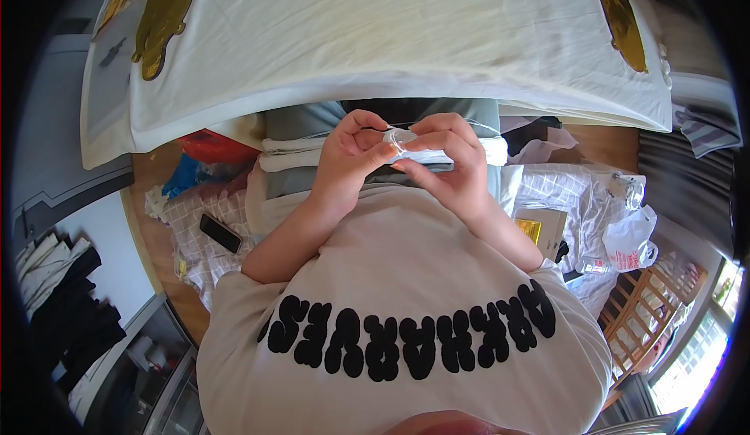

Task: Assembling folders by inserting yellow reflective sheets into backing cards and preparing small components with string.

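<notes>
Above my lap, both hands meet at a small bundle of thin white cord (pixel 397 140). My left hand (pixel 349 154) pinches its left side between thumb and fingers. From the other side, my right hand (pixel 455 156) grips it with bent fingers and thumb. Part of the bundle is hidden by the fingertips, so its exact form is unclear. Beneath the hands, a white folded band of cloth (pixel 293 155) lies across my thighs. A thin white strand runs off to the right of my right hand.
Ahead stands a table with a white cloth (pixel 375 37), gold foil pieces (pixel 168 17) at its sides. A dark phone (pixel 220 233) lies on checked fabric (pixel 187 208) to the left. On the right are a white plastic bag (pixel 630 236) and a wooden rack (pixel 648 310).
</notes>
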Available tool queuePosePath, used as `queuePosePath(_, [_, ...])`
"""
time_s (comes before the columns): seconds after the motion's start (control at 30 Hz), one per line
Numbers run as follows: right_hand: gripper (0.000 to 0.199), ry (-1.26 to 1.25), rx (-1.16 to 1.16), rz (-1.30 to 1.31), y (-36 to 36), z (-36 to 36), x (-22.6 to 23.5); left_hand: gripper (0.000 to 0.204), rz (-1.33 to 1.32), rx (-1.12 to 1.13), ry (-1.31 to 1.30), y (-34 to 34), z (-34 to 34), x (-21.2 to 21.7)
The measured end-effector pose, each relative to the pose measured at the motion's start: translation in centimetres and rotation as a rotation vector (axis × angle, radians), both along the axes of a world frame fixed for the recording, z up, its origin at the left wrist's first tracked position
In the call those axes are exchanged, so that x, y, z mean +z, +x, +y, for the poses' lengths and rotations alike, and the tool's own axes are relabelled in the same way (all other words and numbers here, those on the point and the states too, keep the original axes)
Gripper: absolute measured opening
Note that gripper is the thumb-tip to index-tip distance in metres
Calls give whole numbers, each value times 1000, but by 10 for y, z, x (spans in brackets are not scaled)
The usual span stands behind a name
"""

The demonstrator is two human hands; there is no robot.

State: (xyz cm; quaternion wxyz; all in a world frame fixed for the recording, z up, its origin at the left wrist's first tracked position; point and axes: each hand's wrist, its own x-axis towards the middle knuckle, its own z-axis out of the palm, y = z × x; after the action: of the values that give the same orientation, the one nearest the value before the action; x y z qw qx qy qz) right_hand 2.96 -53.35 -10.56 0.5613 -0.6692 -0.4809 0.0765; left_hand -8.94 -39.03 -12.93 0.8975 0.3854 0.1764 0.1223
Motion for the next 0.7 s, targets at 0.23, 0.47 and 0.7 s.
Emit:
queuePosePath(0.23, [21,-11,17,-31,4,5,-1,27,28,2,-69,-2,2,-12])
queuePosePath(0.47, [24,-64,-7,-160,6,5,1,26,40,-25,-14,-2,0,-7])
queuePosePath(0.7, [20,-36,-64,-454,4,1,5,23,31,-54,-159,0,4,-15])
